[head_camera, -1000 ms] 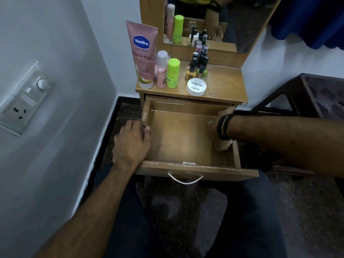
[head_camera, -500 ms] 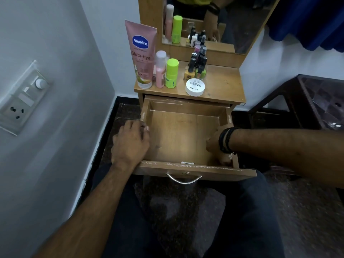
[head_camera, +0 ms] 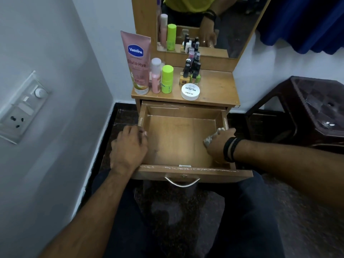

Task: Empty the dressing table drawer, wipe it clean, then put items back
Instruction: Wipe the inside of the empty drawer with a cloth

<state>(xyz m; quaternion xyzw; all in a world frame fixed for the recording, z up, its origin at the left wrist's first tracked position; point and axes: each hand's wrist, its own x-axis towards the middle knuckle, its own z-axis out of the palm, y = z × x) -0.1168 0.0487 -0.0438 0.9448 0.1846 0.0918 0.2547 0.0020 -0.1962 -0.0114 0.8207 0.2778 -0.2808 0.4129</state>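
Observation:
The wooden drawer (head_camera: 178, 144) is pulled out and holds nothing but my right hand. My right hand (head_camera: 218, 146) grips a crumpled pale cloth (head_camera: 212, 137) against the drawer's right inner side. My left hand (head_camera: 130, 148) holds the drawer's left wall, fingers curled over its rim. On the dressing table top (head_camera: 217, 90) stand a pink Vaseline tube (head_camera: 136, 62), a pink bottle (head_camera: 156, 76), a lime green bottle (head_camera: 167, 79), several nail polish bottles (head_camera: 191, 71) and a white round jar (head_camera: 190, 92).
A mirror (head_camera: 204, 25) rises behind the table top. A grey wall with a switch and socket plate (head_camera: 20, 107) is close on the left. A dark brown plastic stool (head_camera: 307, 112) stands at the right. My legs sit under the drawer front with its metal handle (head_camera: 182, 182).
My right hand with the cloth slid toward me along the drawer's right side, then back a little toward the middle of that side. The left hand stayed on the left wall.

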